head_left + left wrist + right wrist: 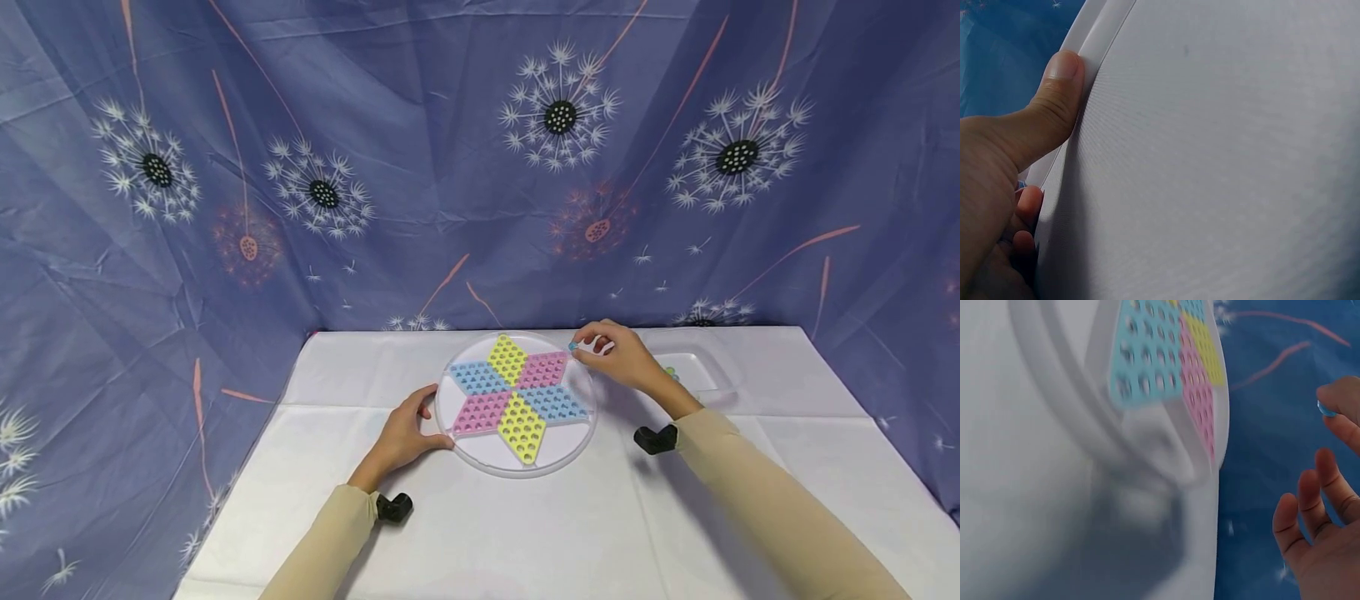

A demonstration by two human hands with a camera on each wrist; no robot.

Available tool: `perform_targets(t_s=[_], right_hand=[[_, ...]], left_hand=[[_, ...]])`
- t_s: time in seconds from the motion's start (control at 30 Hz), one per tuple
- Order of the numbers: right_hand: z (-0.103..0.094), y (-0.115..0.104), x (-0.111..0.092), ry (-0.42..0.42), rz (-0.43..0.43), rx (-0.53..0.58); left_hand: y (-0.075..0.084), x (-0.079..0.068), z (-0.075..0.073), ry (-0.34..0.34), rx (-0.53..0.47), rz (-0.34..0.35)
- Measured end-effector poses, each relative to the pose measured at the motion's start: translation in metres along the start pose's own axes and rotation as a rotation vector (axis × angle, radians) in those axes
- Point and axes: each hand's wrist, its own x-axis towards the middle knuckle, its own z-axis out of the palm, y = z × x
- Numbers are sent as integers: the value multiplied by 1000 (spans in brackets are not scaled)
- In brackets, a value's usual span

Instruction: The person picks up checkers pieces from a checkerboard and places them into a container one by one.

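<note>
A round white Chinese checkers board (465, 454) with a yellow, pink and blue star of holes lies on the table. My left hand (401, 435) rests at its left rim, thumb and fingers spread along the edge; in the left wrist view the thumb (1060, 94) lies against the rim. My right hand (617, 357) is raised by the board's upper right edge. Between its thumb and index finger it pinches a small blue marble (1325, 410). The other fingers of that hand are loosely bent and apart in the right wrist view.
A shallow clear tray (723, 379) stands right of the board, partly behind my right forearm, with a few green marbles (671, 372) in it. White cloth (322, 442) covers the table. A blue dandelion-print curtain (435, 167) hangs behind and at the sides.
</note>
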Motion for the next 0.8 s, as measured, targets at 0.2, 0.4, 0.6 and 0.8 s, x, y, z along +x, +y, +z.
perform_targets(t_s=[0.2,0.4,0.6,0.8], right_hand=[[-28,15,-11,45,32,-50],[-51,29,-25,67,73,-85],[-68,42,-38,102,147,-111],[-81,56,-46,114,227,-118]], left_hand=[[-1,0,1,1,-1,-5],[-1,-1,2,3,5,4],[0,-1,1,5,4,0],[0,0,1,-1,8,-7]])
